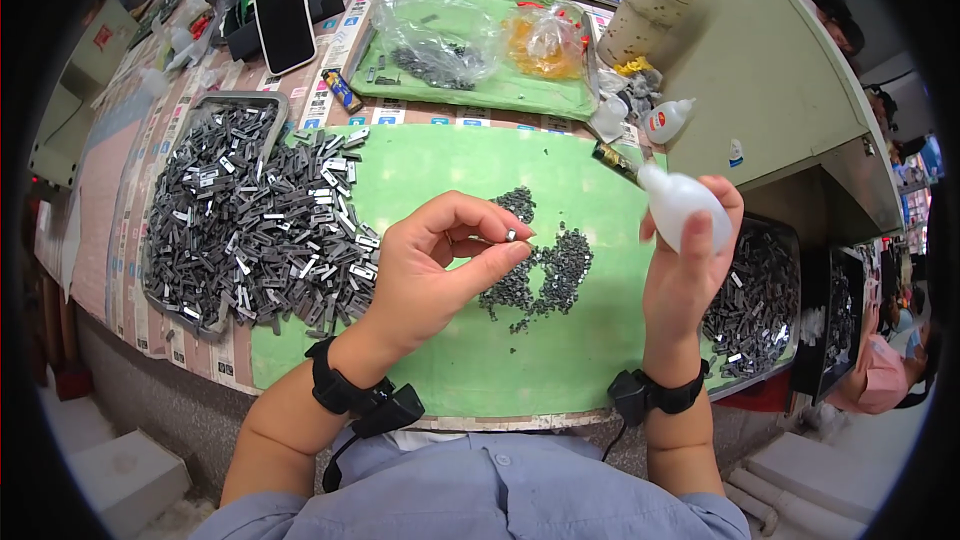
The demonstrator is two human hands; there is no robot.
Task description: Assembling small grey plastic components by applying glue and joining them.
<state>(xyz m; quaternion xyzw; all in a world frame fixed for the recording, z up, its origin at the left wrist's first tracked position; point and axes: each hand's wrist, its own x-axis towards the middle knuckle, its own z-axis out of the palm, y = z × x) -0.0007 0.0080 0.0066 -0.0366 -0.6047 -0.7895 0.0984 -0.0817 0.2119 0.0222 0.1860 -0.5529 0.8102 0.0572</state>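
Over the green mat (600, 360): left hand (430, 270) pinches a tiny metal piece (511, 235), right hand (690, 260) grips a small white squeeze bottle (684, 208).

Risks, as I judge them: piece is held by thumb & fingertip only, so a slip drops it into the dark bits pile (545, 265) just below, hard to find again. Bottle nozzle tilts toward the pinch w/ fingers closed round the body; too hard a squeeze could wet the fingertips instead of the piece. The piece looks silvery, very small, shape too small to tell. Bigger grey parts heap (260, 225) lies left on the tabletop.
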